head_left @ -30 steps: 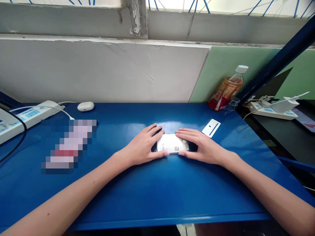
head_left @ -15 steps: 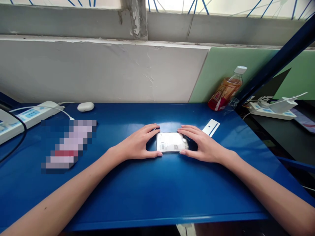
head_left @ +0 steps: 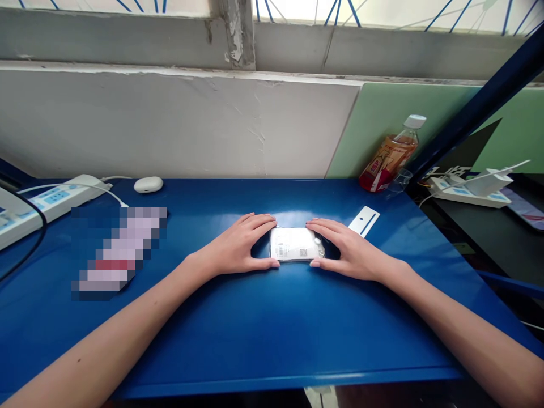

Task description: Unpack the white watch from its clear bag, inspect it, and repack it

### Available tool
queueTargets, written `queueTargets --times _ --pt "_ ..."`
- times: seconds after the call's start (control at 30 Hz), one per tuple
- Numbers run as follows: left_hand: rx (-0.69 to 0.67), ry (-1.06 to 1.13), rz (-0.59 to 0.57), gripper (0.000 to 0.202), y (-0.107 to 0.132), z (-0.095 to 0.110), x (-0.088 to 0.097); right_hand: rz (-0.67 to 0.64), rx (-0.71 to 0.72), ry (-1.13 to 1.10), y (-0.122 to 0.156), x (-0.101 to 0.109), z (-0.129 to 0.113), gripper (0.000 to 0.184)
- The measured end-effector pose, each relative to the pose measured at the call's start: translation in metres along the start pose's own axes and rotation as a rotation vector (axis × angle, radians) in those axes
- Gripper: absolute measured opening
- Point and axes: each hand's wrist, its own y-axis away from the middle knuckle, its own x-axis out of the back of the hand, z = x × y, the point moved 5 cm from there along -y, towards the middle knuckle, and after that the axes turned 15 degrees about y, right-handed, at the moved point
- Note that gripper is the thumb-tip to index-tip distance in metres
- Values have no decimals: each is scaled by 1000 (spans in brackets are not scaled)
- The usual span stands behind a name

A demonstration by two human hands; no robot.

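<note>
Blue table (head_left: 272, 340): white pkt (head_left: 294, 245) betw. L/R fingers (head_left: 258, 220)

The packet (head_left: 295, 245) lies on the counter (head_left: 272, 334) at the centre of the frame, between the left hand (head_left: 238, 249), which touches its left end, and the right hand (head_left: 351, 253), which touches its right end. A card (head_left: 364, 221) lies just behind the right hand. Further back, at the right, a bottle (head_left: 391, 154) leans at the counter's rear edge. An earbud case (head_left: 148, 184) sits at the back left, with a power strip (head_left: 55, 198) beyond it at the frame's left edge.
</note>
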Motion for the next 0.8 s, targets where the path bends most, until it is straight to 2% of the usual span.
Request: queueTargets --times 0.27,0.47,0.63,0.8 --pt "-7 -41 -13 82 -1 1 0 -66 -3 65 2 -1 2 82" --pt "16 -50 -12 83 1 4 -2 -75 16 76 2 -4 1 81" --pt "-14 -62 -15 69 1 8 -5 -39 30 57 1 -2 -2 76" --pt "-19 -86 -15 67 1 8 -4 -62 28 81 3 -2 -1 78"
